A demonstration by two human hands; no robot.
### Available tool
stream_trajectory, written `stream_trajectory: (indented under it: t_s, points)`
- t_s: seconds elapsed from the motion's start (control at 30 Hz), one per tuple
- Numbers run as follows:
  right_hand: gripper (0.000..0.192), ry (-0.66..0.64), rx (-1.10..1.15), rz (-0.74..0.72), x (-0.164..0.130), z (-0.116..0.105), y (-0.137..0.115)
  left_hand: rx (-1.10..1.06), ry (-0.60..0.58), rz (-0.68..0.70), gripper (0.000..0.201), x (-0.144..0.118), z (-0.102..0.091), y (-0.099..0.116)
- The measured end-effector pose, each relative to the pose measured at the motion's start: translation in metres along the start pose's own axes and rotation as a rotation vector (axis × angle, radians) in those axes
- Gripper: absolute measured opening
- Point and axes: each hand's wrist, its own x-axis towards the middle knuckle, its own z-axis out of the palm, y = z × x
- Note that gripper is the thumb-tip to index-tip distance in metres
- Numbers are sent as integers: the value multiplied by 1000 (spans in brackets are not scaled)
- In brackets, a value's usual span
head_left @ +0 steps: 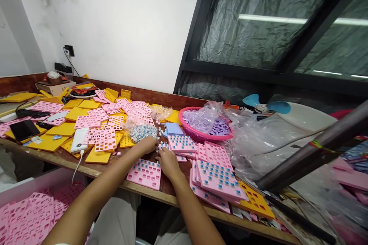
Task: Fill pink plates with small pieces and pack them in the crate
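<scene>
At the lower left of the frame a bin of empty pink grids [31, 214] sits below the table edge [138, 188]. Just above centre-bottom, a pink tray [145, 173] filled with blue-topped pieces lies flat, directly below both hands. The left hand [147, 145] rests knuckles-up on the loose small pieces [161, 146] beyond the tray's far edge; the right hand [168, 162] touches them too, fingers curled, but whether either pinches a piece cannot be told. Farther back stands a pink basket [198, 134].
</scene>
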Motion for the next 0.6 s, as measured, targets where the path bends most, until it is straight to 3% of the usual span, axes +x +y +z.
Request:
stream_trajectory:
  t_s: [0.2,0.37,0.6]
  points:
    - [7,80,51,-70,-3,4,7,-22,-53,55,20,-7,-1,-8]
    - [9,80,39,-118,-4,3,9,-80,-3,81,27,-33,-8,-7]
    - [16,76,-5,-128,0,10,4,-501,352,56,20,-123,-17,4]
